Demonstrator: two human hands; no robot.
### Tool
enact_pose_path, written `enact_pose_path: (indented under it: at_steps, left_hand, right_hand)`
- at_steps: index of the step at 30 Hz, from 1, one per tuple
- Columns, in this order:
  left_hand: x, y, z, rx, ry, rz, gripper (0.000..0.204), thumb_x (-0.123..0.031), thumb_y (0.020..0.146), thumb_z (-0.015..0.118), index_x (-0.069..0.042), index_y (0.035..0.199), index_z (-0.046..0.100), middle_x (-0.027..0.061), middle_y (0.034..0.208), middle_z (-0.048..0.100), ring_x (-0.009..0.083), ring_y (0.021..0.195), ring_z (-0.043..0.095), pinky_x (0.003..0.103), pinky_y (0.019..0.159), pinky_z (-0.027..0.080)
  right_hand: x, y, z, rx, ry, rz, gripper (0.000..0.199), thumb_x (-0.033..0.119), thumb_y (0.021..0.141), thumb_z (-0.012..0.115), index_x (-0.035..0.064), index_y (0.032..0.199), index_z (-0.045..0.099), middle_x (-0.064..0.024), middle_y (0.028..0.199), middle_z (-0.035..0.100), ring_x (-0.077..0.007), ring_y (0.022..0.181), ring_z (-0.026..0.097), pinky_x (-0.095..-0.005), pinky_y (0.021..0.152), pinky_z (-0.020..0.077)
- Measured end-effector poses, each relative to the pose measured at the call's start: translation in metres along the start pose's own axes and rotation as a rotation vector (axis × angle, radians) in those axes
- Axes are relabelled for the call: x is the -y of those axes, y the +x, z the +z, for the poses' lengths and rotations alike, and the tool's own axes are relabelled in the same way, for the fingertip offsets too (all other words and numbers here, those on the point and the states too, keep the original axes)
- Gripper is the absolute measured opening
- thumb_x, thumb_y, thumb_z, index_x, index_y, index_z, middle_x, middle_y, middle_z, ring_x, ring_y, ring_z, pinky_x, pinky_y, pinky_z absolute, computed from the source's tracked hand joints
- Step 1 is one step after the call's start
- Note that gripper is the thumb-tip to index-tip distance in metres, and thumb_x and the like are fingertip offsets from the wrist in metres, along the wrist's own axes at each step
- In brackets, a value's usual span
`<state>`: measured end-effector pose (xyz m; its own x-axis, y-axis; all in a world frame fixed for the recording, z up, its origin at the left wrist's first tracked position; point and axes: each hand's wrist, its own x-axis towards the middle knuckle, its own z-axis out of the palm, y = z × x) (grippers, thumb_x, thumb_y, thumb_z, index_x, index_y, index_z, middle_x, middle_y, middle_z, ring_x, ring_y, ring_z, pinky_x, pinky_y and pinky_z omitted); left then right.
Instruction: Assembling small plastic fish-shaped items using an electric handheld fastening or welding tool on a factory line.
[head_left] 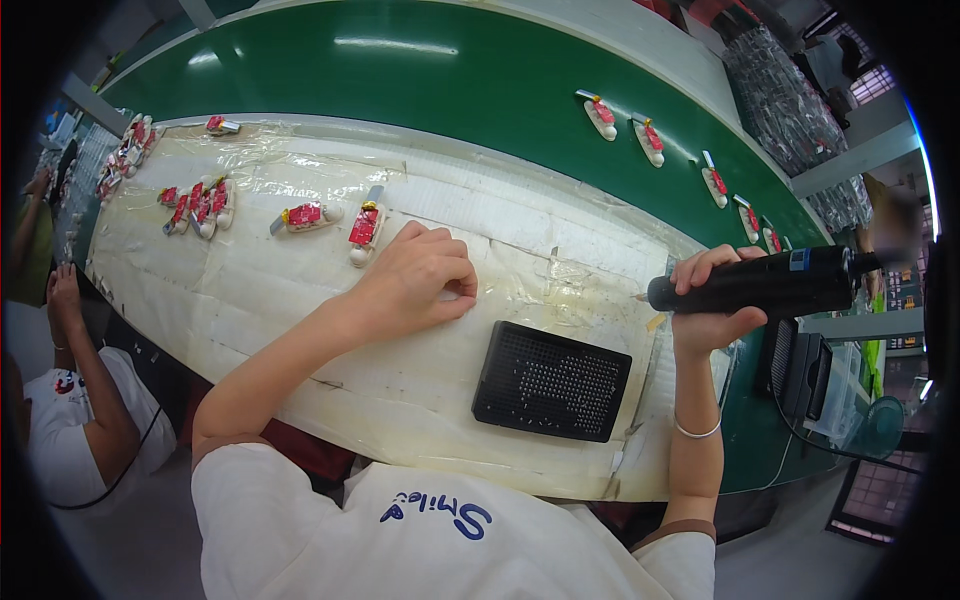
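The black electric screwdriver (765, 283) is held level above the right end of the table (300, 330), its tip pointing left toward the centre of the work surface. The right hand (712, 300) is clamped around the screwdriver's barrel, fingers wrapped over the top and thumb beneath. A thin bracelet (697, 431) sits on the right wrist. A dark cable (800, 420) hangs below the tool's rear end.

The left hand (420, 278) rests on the table with fingers curled inward in a loose fist; whether it grips anything small cannot be told. Just beside its knuckles, to the upper left, lies a small red-and-white assembly (363, 230). A second assembly (305, 216) lies further left, apart from the hand.

A black perforated tray (552, 381) lies flat on the table between the two forearms, nearer the right hand.

The table is covered with pale sheeting under clear tape. A cluster of further red-and-white assemblies (200, 205) lies at the far left. Beyond the table runs a green conveyor belt (450, 90), carrying a row of like assemblies (650, 135) at the right. Another person's arm (85, 390) is visible at the left edge.
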<state>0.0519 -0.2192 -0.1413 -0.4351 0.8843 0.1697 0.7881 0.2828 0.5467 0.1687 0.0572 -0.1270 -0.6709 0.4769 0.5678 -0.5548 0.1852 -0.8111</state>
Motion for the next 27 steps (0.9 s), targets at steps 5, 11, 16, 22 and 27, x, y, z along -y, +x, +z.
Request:
enact_pose_path:
  at_steps: [5, 11, 16, 22, 27]
  left_hand:
    - [-0.001, 0.004, -0.004, 0.043, -0.026, -0.022, 0.008, -0.010, 0.072, 0.067, -0.010, 0.070, 0.059, -0.0012, 0.073, 0.055, 0.0147, 0.079, 0.052, 0.030, 0.079, 0.034]
    - [0.000, 0.006, -0.005, 0.095, -0.001, 0.015, 0.007, -0.009, 0.071, 0.066, -0.011, 0.073, 0.059, -0.0016, 0.073, 0.055, 0.0145, 0.080, 0.051, 0.030, 0.079, 0.034]
    - [-0.001, 0.009, 0.005, 0.033, 0.003, 0.098, 0.010, -0.007, 0.069, 0.065, -0.010, 0.070, 0.055, -0.0002, 0.073, 0.054, 0.0155, 0.077, 0.051, 0.030, 0.079, 0.034]
    - [-0.048, 0.015, 0.016, -0.027, -0.172, 0.320, 0.013, -0.004, 0.065, 0.064, -0.010, 0.070, 0.053, 0.0013, 0.077, 0.055, 0.0168, 0.077, 0.054, 0.029, 0.076, 0.038]
    - [-0.075, 0.022, 0.059, 0.058, -0.105, 0.573, 0.017, -0.011, 0.065, 0.068, -0.006, 0.077, 0.056, 0.0034, 0.084, 0.058, 0.0184, 0.083, 0.054, 0.029, 0.072, 0.043]
  right_hand:
    - [0.001, 0.000, 0.004, 0.013, 0.002, 0.022, 0.077, 0.078, 0.070, 0.045, 0.0116, 0.106, 0.034, -0.0045, 0.066, 0.043, -0.0130, 0.051, 0.046, -0.0273, 0.050, 0.0388]
    - [0.001, -0.001, 0.001, 0.024, 0.023, 0.040, 0.077, 0.079, 0.068, 0.045, 0.0126, 0.106, 0.035, -0.0038, 0.066, 0.043, -0.0123, 0.052, 0.046, -0.0269, 0.050, 0.0387]
    - [0.006, -0.002, -0.003, 0.024, -0.016, 0.020, 0.076, 0.078, 0.070, 0.045, 0.0120, 0.106, 0.035, -0.0043, 0.066, 0.044, -0.0125, 0.051, 0.046, -0.0274, 0.051, 0.0392]
    - [0.000, -0.002, 0.006, -0.004, 0.042, -0.046, 0.076, 0.073, 0.072, 0.049, 0.0058, 0.103, 0.034, -0.0057, 0.064, 0.048, -0.0121, 0.049, 0.050, -0.0220, 0.046, 0.0415]
    - [0.001, -0.001, 0.003, -0.001, 0.003, -0.050, 0.075, 0.075, 0.072, 0.046, 0.0076, 0.104, 0.034, -0.0054, 0.063, 0.046, -0.0126, 0.048, 0.048, -0.0234, 0.046, 0.0405]
